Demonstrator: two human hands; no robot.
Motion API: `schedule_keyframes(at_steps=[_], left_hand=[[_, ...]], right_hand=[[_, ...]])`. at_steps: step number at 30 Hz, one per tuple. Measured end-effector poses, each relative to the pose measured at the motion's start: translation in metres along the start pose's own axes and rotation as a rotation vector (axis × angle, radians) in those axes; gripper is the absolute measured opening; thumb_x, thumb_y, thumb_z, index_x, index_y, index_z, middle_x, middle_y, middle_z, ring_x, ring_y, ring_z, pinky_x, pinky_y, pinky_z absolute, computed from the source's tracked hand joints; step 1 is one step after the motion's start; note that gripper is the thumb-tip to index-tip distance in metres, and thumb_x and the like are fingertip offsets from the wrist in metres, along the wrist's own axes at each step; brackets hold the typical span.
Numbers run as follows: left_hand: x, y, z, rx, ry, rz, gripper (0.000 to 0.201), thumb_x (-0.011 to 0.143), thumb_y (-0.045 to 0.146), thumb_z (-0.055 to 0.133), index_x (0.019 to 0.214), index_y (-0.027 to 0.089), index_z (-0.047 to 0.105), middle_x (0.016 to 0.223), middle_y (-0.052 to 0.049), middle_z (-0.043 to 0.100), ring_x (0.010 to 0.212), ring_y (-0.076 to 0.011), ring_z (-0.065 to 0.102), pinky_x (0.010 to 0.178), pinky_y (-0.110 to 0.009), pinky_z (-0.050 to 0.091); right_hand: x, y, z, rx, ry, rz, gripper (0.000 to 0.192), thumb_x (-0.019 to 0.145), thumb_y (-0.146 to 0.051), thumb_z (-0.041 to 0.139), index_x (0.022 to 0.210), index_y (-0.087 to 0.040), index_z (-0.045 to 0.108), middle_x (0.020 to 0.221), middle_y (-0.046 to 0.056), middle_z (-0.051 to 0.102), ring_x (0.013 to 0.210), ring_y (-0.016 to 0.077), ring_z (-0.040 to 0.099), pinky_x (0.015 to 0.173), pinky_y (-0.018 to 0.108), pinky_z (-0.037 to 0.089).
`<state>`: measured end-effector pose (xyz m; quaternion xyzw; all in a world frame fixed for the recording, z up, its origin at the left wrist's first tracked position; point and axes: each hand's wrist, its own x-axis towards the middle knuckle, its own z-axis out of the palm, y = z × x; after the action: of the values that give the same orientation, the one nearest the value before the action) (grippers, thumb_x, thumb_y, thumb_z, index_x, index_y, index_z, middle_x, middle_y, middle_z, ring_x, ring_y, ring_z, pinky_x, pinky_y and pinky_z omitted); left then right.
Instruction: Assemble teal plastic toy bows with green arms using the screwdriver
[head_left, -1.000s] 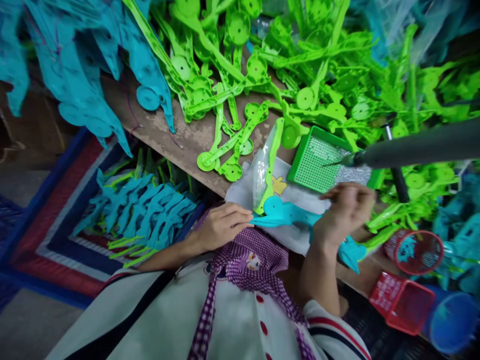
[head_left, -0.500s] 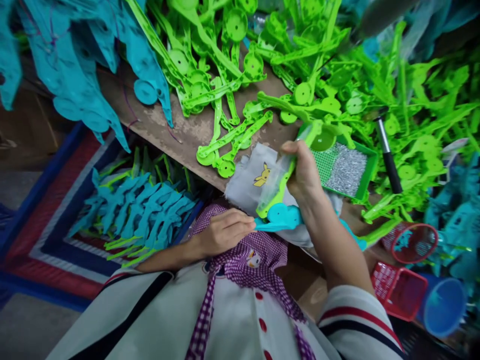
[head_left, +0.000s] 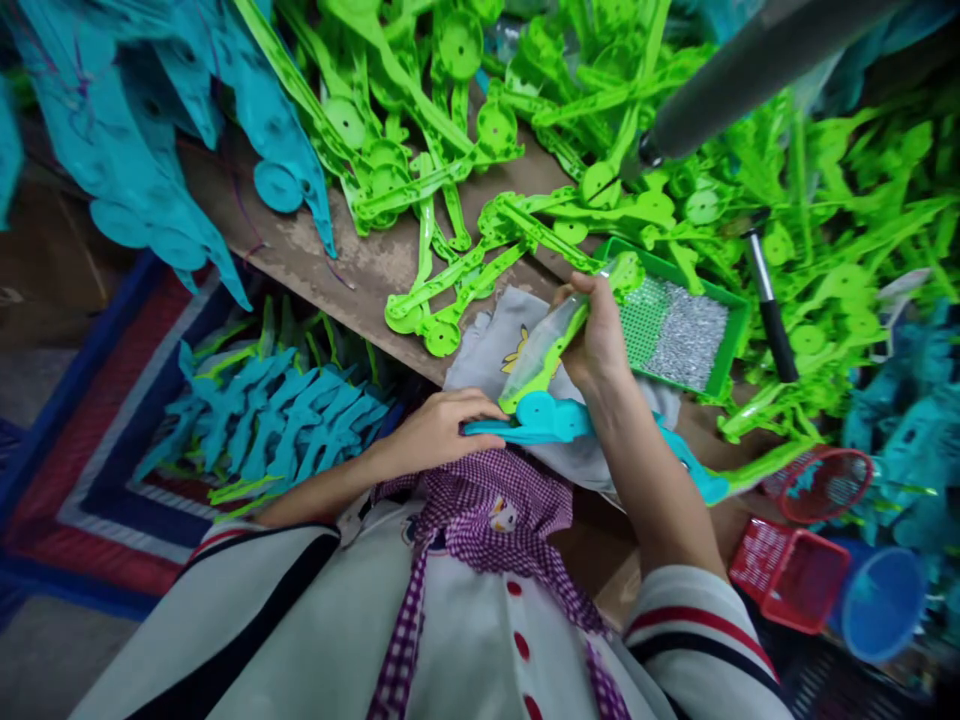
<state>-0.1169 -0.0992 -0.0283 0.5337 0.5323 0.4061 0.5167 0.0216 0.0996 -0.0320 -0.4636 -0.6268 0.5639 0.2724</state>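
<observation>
My left hand (head_left: 442, 430) pinches the left end of a long blue plastic part (head_left: 551, 418) with a rounded disc, fingers above and thumb below. My right hand (head_left: 596, 340) is closed around a bright green plastic part (head_left: 544, 375) with a clear, film-like strip along it. The green part's lower end meets the blue part near its disc; whether they are joined I cannot tell. Past my right forearm the blue colour continues toward another green arm-shaped piece. Beneath lies a grey cloth (head_left: 487, 345) with a yellow cartoon figure.
Green parts (head_left: 461, 140) heap over the table (head_left: 375, 270). A green basket (head_left: 731, 345) holds small silvery pieces. Nearby lie a black-handled tool (head_left: 776, 335), red baskets (head_left: 806, 580) and a blue bucket (head_left: 881, 605). A grey rod-shaped tool (head_left: 735, 90) hangs above. Blue-and-green assemblies (head_left: 262, 420) fill a crate at left.
My left fingers have gone from lying over the blue part's end to pinching it. My right hand has turned and shifted slightly with the green part. The hanging tool reaches further into view.
</observation>
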Motion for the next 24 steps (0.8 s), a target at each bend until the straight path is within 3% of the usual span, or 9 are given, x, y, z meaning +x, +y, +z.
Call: schedule_keyframes(at_steps=[3, 7, 10, 13, 16, 21, 24], left_hand=[[-0.011, -0.010, 0.012, -0.166, 0.134, -0.242, 0.027, 0.084, 0.036, 0.074, 0.104, 0.018, 0.074, 0.098, -0.005, 0.077, 0.085, -0.0176, 0.072, 0.076, -0.028, 0.057], [-0.019, -0.022, 0.023, -0.398, 0.260, -0.402, 0.034, 0.074, 0.041, 0.080, 0.095, 0.015, 0.075, 0.093, -0.007, 0.079, 0.077, -0.0185, 0.073, 0.069, -0.028, 0.058], [-0.015, -0.026, 0.032, -0.407, 0.311, -0.399, 0.035, 0.067, 0.042, 0.085, 0.086, 0.014, 0.076, 0.087, -0.008, 0.079, 0.072, -0.0178, 0.072, 0.066, -0.027, 0.058], [-0.009, -0.027, 0.042, -0.407, 0.303, -0.375, 0.035, 0.064, 0.043, 0.086, 0.080, 0.014, 0.076, 0.083, -0.008, 0.079, 0.069, -0.0172, 0.071, 0.064, -0.027, 0.057], [-0.007, -0.027, 0.049, -0.414, 0.300, -0.358, 0.034, 0.065, 0.045, 0.086, 0.078, 0.014, 0.075, 0.080, -0.007, 0.079, 0.067, -0.0169, 0.071, 0.064, -0.027, 0.058], [-0.002, -0.026, 0.049, -0.375, 0.265, -0.334, 0.034, 0.067, 0.046, 0.085, 0.078, 0.015, 0.076, 0.079, -0.007, 0.079, 0.066, -0.0179, 0.072, 0.064, -0.027, 0.060], [0.009, -0.030, 0.044, -0.344, 0.279, -0.311, 0.035, 0.066, 0.047, 0.084, 0.080, 0.015, 0.077, 0.077, -0.006, 0.078, 0.064, -0.0181, 0.072, 0.064, -0.028, 0.060]], right_hand=[[-0.005, -0.004, 0.005, 0.025, -0.002, 0.165, 0.063, 0.083, -0.082, 0.038, 0.097, -0.025, 0.062, 0.084, 0.004, 0.064, 0.087, 0.0242, 0.066, 0.073, 0.041, 0.056], [-0.007, -0.007, 0.012, -0.134, 0.004, 0.074, 0.067, 0.087, -0.081, 0.031, 0.122, -0.029, 0.053, 0.111, 0.006, 0.067, 0.115, 0.0270, 0.061, 0.093, 0.047, 0.053], [-0.004, -0.014, 0.017, -0.347, -0.029, 0.003, 0.064, 0.090, -0.075, 0.034, 0.130, -0.028, 0.047, 0.124, 0.009, 0.065, 0.126, 0.0284, 0.056, 0.103, 0.051, 0.047], [0.002, -0.027, 0.027, -0.654, -0.178, 0.113, 0.060, 0.090, -0.067, 0.043, 0.127, -0.021, 0.050, 0.121, 0.014, 0.068, 0.120, 0.0355, 0.061, 0.100, 0.055, 0.047], [0.004, -0.039, 0.040, -0.914, -0.246, 0.175, 0.060, 0.089, -0.061, 0.047, 0.126, -0.014, 0.052, 0.123, 0.021, 0.068, 0.117, 0.0415, 0.063, 0.097, 0.056, 0.048], [-0.001, -0.044, 0.057, -1.115, -0.288, 0.049, 0.057, 0.091, -0.053, 0.048, 0.126, -0.010, 0.055, 0.124, 0.024, 0.068, 0.117, 0.0391, 0.064, 0.095, 0.047, 0.050], [-0.004, -0.039, 0.053, -1.151, -0.325, -0.032, 0.059, 0.094, -0.056, 0.044, 0.129, -0.010, 0.054, 0.123, 0.025, 0.068, 0.114, 0.0375, 0.066, 0.092, 0.046, 0.051]])
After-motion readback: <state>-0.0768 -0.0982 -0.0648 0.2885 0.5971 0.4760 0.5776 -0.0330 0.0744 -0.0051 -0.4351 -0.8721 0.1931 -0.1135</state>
